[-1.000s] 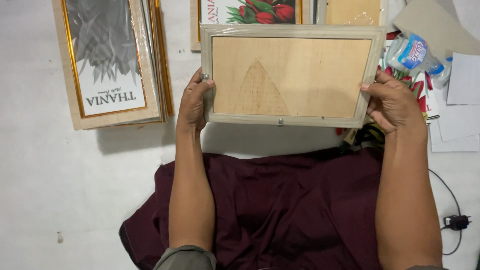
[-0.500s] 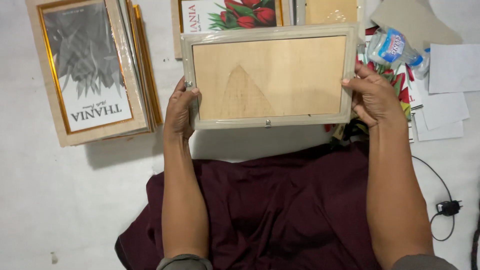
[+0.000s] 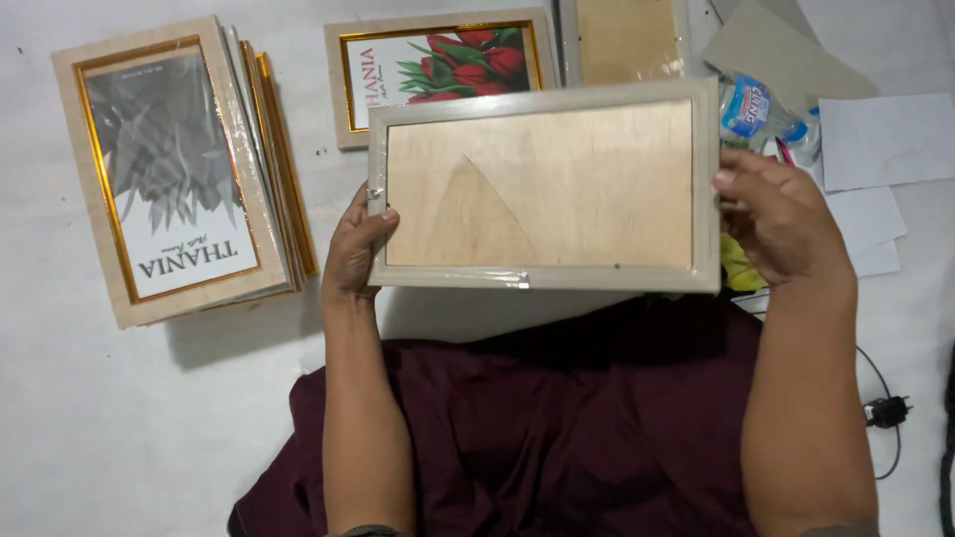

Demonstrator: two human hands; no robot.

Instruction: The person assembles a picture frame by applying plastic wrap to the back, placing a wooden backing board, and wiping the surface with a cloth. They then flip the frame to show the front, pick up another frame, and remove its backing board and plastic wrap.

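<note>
Frame (image 3: pixel 542 189) is held back-side up between both hands: left hand (image 3: pixel 353 249) clasps its left short edge, thumb over the rim, and right hand (image 3: pixel 781 219) clasps the right short edge. Rectangular, pale moulding around a smooth plywood backing, glossy film over it; long axis runs hand to hand. Beyond the left hand lies a frame stack (image 3: pixel 179 164); below the grip, maroon cloth (image 3: pixel 557 428).

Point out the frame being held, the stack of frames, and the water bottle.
Held frame (image 3: pixel 542 184), head view: on its bare wooden back panel.
Stack of frames (image 3: pixel 164 164), head view: on the top frame's grey leaf print.
Water bottle (image 3: pixel 756 109), head view: on its blue label.
</note>
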